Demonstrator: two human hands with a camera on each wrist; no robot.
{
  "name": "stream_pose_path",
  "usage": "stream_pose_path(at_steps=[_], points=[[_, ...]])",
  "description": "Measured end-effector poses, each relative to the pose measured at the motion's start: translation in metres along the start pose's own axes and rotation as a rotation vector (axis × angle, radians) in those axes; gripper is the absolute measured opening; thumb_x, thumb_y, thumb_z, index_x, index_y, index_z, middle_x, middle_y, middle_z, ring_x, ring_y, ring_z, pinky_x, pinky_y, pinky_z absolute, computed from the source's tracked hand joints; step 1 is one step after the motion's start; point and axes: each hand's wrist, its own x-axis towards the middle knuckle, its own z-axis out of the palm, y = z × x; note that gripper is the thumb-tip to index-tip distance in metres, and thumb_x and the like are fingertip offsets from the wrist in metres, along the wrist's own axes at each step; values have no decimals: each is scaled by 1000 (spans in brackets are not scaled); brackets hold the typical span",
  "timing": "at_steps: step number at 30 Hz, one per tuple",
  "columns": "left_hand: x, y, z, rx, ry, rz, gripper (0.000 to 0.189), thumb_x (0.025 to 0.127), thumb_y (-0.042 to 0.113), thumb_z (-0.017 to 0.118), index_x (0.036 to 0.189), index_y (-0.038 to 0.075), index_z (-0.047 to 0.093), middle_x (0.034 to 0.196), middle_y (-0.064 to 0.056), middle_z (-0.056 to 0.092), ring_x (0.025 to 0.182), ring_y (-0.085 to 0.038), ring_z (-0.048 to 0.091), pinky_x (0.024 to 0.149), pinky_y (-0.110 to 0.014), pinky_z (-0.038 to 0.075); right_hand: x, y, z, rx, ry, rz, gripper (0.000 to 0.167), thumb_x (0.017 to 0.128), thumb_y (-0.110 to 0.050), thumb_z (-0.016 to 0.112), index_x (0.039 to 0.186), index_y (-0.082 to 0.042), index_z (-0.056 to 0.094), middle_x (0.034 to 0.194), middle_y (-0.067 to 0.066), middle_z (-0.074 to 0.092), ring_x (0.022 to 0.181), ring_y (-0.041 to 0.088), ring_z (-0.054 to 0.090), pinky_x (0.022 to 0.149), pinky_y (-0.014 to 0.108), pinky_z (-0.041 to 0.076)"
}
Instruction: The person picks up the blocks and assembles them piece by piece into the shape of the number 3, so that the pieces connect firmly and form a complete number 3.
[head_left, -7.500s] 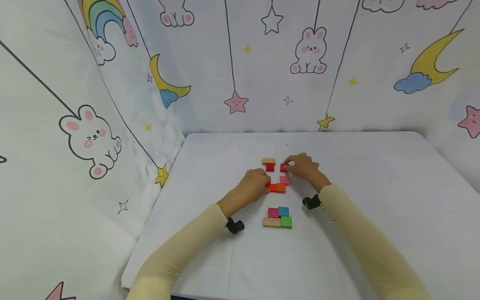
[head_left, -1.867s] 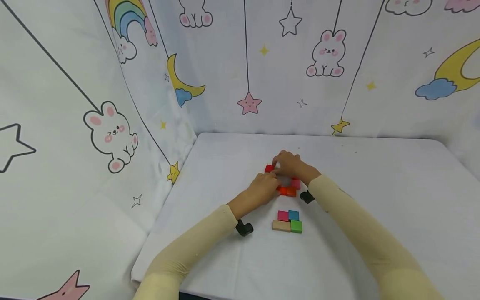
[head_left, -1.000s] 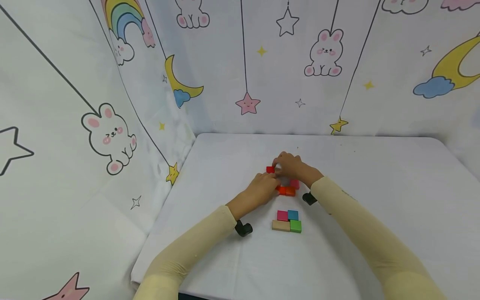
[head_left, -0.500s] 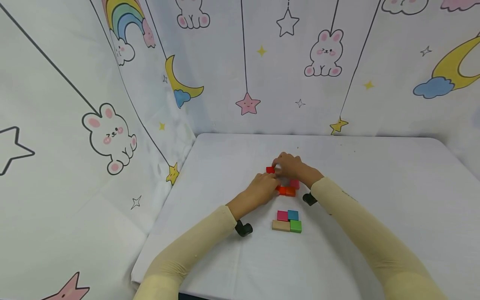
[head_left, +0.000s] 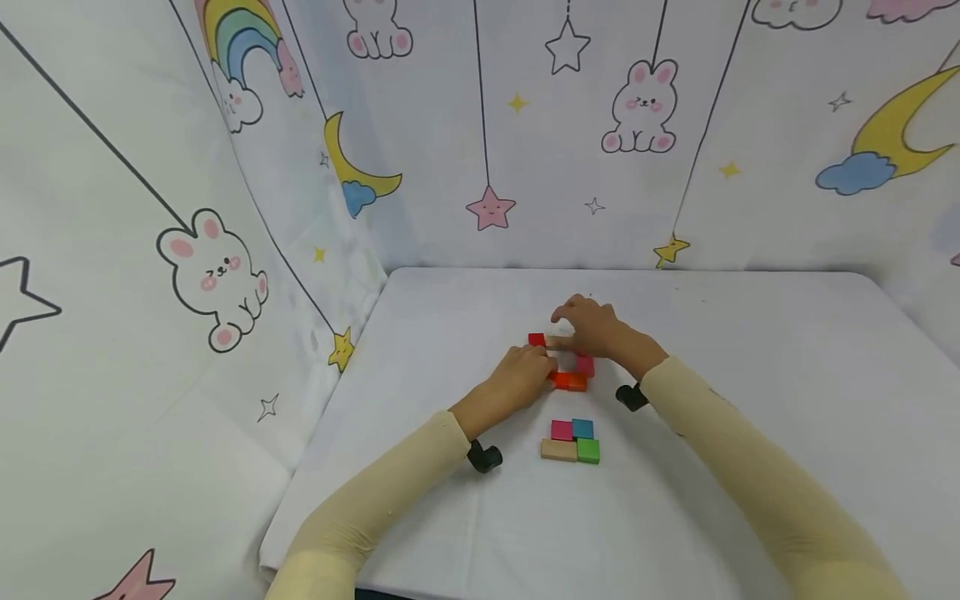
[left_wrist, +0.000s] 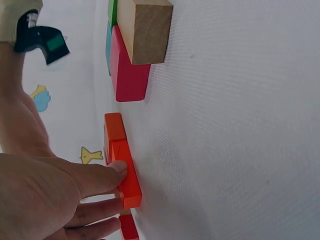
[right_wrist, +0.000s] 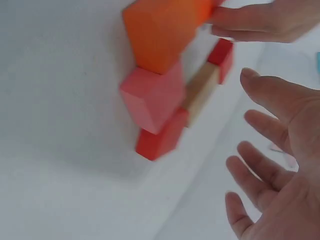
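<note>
Thumb and fingers of my left hand (head_left: 520, 375) pinch an orange-red block (left_wrist: 127, 175), which touches an orange block (left_wrist: 115, 126). In the right wrist view a pink block (right_wrist: 152, 95) adjoins the orange one, and a red block (right_wrist: 162, 135) sits beyond it. From there a plain wooden block (right_wrist: 201, 90) runs across to a second red block (right_wrist: 221, 57). My right hand (right_wrist: 285, 150) is apart from these blocks, its fingers spread and holding nothing. In the head view this hand (head_left: 592, 327) hovers at the far right of the group and hides part of it.
Closer to me, a magenta block (head_left: 562, 430), a blue block (head_left: 582, 428), a wooden block (head_left: 558, 450) and a green block (head_left: 588, 451) stand together. White cloth (head_left: 712, 325) covers the table, with a printed backdrop (head_left: 435, 125) behind and at the left.
My right hand has let go of the wooden block, spread its fingers and drawn right. That block, earlier behind a red one, now lies between both reds. My left hand stays nearly still.
</note>
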Motion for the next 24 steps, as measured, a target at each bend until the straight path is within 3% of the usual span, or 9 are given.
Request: stream_pose_path(at_steps=[3, 6, 9, 13, 17, 24], points=[[1, 1, -1, -12, -6, -7, 29, 100, 31, 74, 125, 17, 76, 123, -2, 73, 116, -19, 64, 103, -39, 53, -22, -2, -13, -1, 21, -10, 42, 95, -25, 80, 132, -9, 68, 139, 22, 57, 126, 39, 56, 106, 68, 44], [2, 1, 0, -17, -11, -8, 27, 100, 32, 74, 123, 17, 77, 116, -1, 72, 111, -18, 63, 102, -37, 52, -50, -3, -19, 25, 1, -33, 35, 95, -23, 81, 124, -7, 71, 128, 21, 61, 114, 36, 61, 98, 56, 55], [3, 1, 0, -18, -11, -4, 27, 100, 32, 75, 122, 17, 77, 113, -1, 72, 109, -17, 63, 102, -36, 51, -79, -3, -17, 81, -83, -37, 29, 94, -25, 82, 115, -9, 73, 114, 16, 64, 103, 30, 63, 83, 42, 61], [2, 0, 1, 0, -14, 1, 27, 100, 33, 74, 122, 16, 76, 113, -1, 72, 110, -18, 63, 103, -36, 51, -108, -3, 0, 163, -207, -3, 27, 93, -33, 82, 107, -14, 70, 99, 5, 63, 94, 21, 60, 73, 32, 58], [2, -1, 1, 10, -9, -1, 27, 101, 33, 74, 122, 16, 76, 114, -1, 73, 111, -18, 63, 103, -36, 52, -121, -2, 18, 229, -220, 37, 29, 92, -35, 83, 104, -15, 67, 89, 2, 59, 85, 18, 56, 69, 31, 53], [-1, 2, -3, -8, -30, -4, 31, 101, 33, 73, 126, 15, 75, 119, -3, 72, 115, -19, 62, 105, -36, 51, -124, 0, 34, 252, -183, 58, 26, 92, -32, 83, 101, -13, 68, 83, 1, 58, 82, 16, 55, 66, 28, 50]])
